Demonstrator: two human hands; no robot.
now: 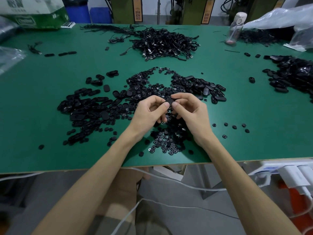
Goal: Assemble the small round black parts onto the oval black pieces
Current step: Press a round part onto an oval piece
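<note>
Above the round parts (162,143), both hands' (150,110) (189,109) fingertips pinch one oval piece (169,101) between them

The green table (42,129) is largely bare at the near left and near right, and in a band before the far cable heap (162,43). Small round black parts (166,145) and oval black pieces (84,109) litter the middle. Far right, a clear bottle (234,28), seemingly upright, and plastic bags (279,17) crowd the corner; a cardboard box (33,12) fills far left.
</note>
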